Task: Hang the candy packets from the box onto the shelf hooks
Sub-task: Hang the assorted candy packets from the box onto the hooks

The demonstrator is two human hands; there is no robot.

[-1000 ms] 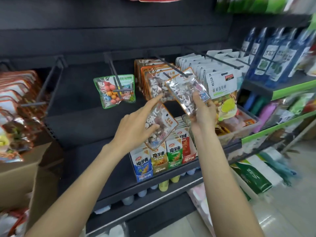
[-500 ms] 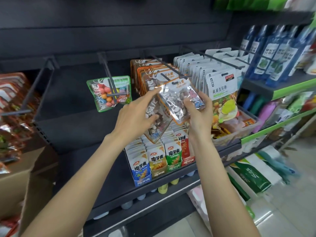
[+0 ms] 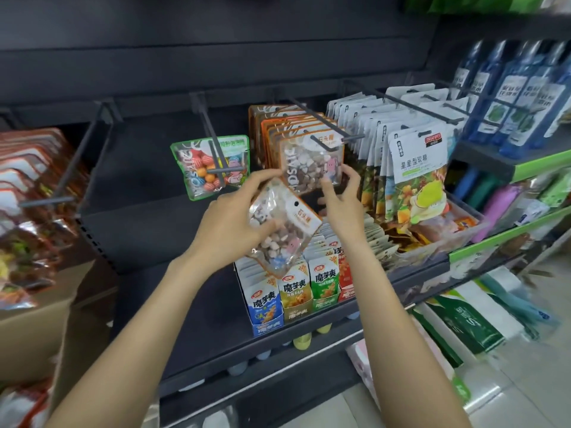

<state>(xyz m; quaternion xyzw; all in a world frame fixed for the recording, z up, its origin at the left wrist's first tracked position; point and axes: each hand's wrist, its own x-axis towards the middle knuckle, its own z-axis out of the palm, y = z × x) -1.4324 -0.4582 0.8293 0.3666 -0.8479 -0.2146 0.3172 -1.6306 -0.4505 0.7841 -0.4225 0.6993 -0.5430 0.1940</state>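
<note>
Both forearms are bare to the frame's edge, with no sleeves, and the left hand (image 3: 228, 223) and right hand (image 3: 341, 208) ungloved.

Orange-edged clear packet (image 3: 312, 162); green-edged packet (image 3: 210, 165), seemingly striped candies; black hooks (image 3: 321, 122).

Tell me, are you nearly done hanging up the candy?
Partly. A row of orange-edged packets already hangs on the middle hook, and the front packet is on its tip, with the right hand at its lower corner. The left hand holds one more packet, not hung yet. The cardboard box sits at the left; I cannot tell how many packets it holds.
</note>
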